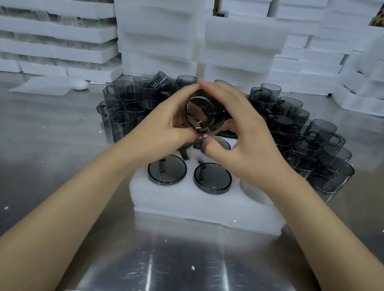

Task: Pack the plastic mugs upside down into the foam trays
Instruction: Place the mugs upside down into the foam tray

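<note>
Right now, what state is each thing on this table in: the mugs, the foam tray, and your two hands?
Held mug: lifted above the tray, tilted, in both hands.
Left hand: closed on the held mug.
Right hand: closed on the held mug.
Foam tray: partly filled; near-right pocket looks empty.
Packed mugs: upside down in their pockets.
Loose mugs: crowded behind the tray, unpacked.
Foam stacks: piled at the back.

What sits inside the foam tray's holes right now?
The foam tray shows two upside-down mugs in front, another partly visible behind. Hands cover the remaining holes.
</note>
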